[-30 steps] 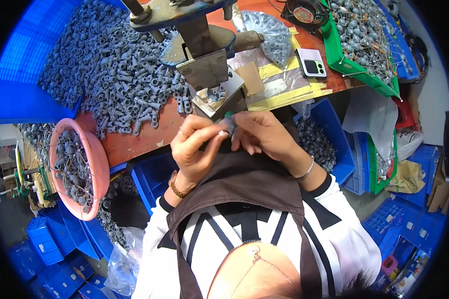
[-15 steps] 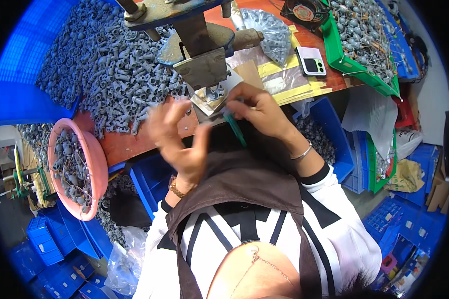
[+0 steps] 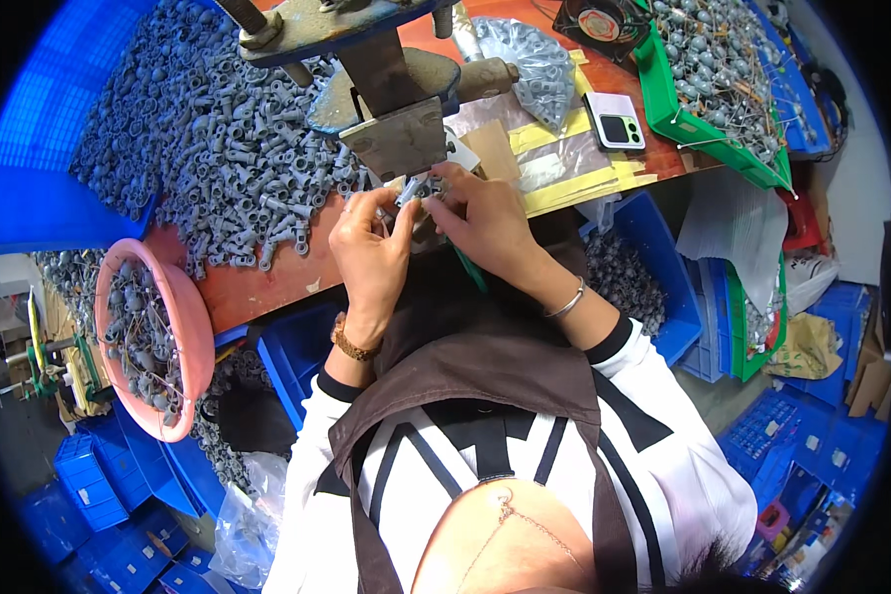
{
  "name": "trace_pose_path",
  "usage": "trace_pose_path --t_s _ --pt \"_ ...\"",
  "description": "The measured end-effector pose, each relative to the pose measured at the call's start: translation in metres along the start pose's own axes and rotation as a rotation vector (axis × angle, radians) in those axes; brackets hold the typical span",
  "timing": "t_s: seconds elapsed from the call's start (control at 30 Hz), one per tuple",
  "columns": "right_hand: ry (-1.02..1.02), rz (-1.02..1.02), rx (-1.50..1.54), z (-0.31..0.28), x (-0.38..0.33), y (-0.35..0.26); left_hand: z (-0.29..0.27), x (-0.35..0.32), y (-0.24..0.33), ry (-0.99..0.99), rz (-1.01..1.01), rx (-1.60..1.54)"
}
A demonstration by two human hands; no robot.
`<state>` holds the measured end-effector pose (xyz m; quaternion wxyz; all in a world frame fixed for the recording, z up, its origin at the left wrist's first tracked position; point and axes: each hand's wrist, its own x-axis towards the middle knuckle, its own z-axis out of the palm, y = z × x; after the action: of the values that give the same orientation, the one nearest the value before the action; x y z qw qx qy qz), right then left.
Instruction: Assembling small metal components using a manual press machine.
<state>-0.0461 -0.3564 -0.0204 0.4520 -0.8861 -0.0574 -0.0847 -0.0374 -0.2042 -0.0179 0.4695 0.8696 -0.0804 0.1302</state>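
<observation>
My left hand (image 3: pixel 374 252) is closed in a pinch on a small grey plastic fitting (image 3: pixel 413 190). From the other side my right hand (image 3: pixel 490 220) has its thumb and fingers closed on the same fitting. Both hands meet just below the metal jaw block (image 3: pixel 398 141) of a bench press, at its worn base. Below my right hand a green strip or handle (image 3: pixel 472 269) sticks out past the table edge; my fingers cover its upper end. The fitting is partly hidden by my fingertips.
A big heap of grey fittings (image 3: pixel 238 129) covers the table's left. A pink basin (image 3: pixel 200 342) of wired parts stands at left. On the right are a phone (image 3: pixel 616 121), a bag of grey parts (image 3: pixel 535 69), a fan (image 3: pixel 604 25) and a green-rimmed crate (image 3: pixel 673 119).
My left hand has swung in from the left, its spread fingers now pinched on the fitting. My right hand has shifted slightly left to meet it under the press.
</observation>
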Motion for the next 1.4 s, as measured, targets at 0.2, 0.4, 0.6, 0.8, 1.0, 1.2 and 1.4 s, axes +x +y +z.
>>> trace_pose_path --t_s 0.2,0.4,0.6,0.8,1.0,1.2,1.4 --pt "0.078 -0.090 0.009 -0.029 0.015 0.006 -0.015 0.012 -0.007 -0.096 0.061 -0.024" --pt "0.073 -0.134 0.718 -0.082 0.130 0.004 -0.012 0.013 -0.005 -0.129 0.120 -0.001" --pt "0.211 -0.435 0.744 -0.122 0.119 -0.082 -0.006 0.012 0.004 -0.101 0.130 0.019" --pt "0.361 -0.850 0.389 -0.072 -0.018 -0.048 -0.012 0.010 -0.002 -0.128 0.118 0.011" --pt "0.299 -0.909 0.196 -0.136 0.006 -0.063 -0.014 0.005 -0.002 -0.118 0.192 0.154" --pt "0.426 -0.115 -0.288 -0.237 0.053 0.055 -0.046 -0.026 0.044 -0.461 -0.132 -0.353" --pt "0.031 0.153 -1.123 -0.356 0.026 0.170 -0.117 -0.039 0.021 0.001 -0.339 -1.152"
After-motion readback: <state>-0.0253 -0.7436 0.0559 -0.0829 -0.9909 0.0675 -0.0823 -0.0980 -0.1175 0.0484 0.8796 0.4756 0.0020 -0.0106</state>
